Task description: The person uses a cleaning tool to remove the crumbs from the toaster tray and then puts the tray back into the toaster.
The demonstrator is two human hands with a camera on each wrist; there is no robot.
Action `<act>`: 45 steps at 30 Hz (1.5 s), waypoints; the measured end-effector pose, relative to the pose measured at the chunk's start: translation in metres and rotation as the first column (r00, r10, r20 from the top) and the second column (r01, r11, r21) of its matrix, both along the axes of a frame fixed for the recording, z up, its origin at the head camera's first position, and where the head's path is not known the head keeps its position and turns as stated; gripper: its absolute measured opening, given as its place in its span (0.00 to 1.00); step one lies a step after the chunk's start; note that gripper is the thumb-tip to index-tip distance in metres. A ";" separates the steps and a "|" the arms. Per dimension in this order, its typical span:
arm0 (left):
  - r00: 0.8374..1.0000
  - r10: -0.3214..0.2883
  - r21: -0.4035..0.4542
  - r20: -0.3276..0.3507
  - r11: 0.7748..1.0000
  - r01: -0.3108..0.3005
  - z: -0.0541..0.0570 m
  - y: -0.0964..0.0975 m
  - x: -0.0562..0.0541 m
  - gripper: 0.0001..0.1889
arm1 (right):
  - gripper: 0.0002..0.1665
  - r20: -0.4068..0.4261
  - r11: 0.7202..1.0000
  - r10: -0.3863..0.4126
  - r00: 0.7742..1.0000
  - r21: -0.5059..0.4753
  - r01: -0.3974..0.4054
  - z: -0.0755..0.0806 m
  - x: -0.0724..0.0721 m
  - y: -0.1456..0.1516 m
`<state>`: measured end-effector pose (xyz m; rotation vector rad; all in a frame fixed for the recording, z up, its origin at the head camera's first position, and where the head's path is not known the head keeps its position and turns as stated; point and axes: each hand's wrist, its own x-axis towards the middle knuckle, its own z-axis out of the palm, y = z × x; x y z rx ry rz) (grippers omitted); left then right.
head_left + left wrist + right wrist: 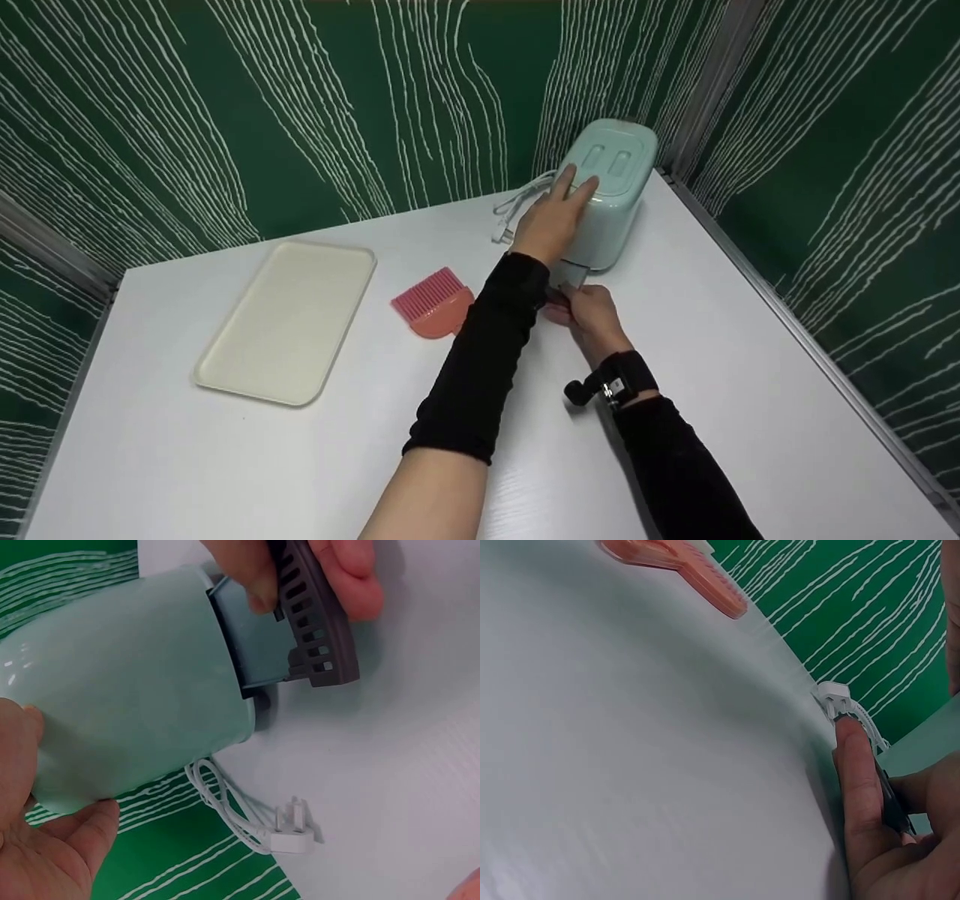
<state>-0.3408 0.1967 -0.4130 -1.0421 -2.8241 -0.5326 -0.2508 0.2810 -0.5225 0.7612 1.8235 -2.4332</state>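
Observation:
A mint-green appliance (611,217) with two shallow slots in its top stands at the table's back right corner. My left hand (551,221) rests on its near top edge, with two straight fingers lying on the top. In the left wrist view, the thumb touches its side. My right hand (596,311) is low at the appliance's near end. It pinches the dark slotted front of a pull-out tray (319,622) between thumb and fingers. The tray's grey flat part (255,641) sticks partly out of the opening; the rest is hidden inside.
A coiled white cord with its plug (501,231) lies left of the appliance. Left of my arms is a small brush (439,311) with pink bristles and an orange body, partly behind my sleeve. A cream rectangular tray (289,322) lies farther left. Green patterned walls border the table.

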 end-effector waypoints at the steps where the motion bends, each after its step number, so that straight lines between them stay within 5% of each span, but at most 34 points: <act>1: 1.000 -0.001 0.000 -0.004 1.000 0.001 0.000 0.000 0.000 0.27 | 0.15 -0.006 1.000 0.001 1.000 -0.007 -0.001 0.000 0.001 0.000; 13: 1.000 -0.004 -0.011 -0.009 1.000 0.004 -0.003 0.003 -0.001 0.27 | 0.15 -0.013 1.000 0.025 1.000 0.013 -0.025 -0.003 0.011 -0.002; 23: 1.000 -0.005 -0.005 0.003 1.000 0.005 -0.003 0.001 -0.001 0.27 | 0.22 -0.027 0.978 0.094 0.995 0.190 -0.087 -0.009 0.019 -0.005; 45: 1.000 -0.001 -0.011 0.012 1.000 0.001 0.004 0.000 0.002 0.27 | 0.17 -0.007 0.990 0.116 0.993 0.078 -0.115 -0.002 0.033 -0.006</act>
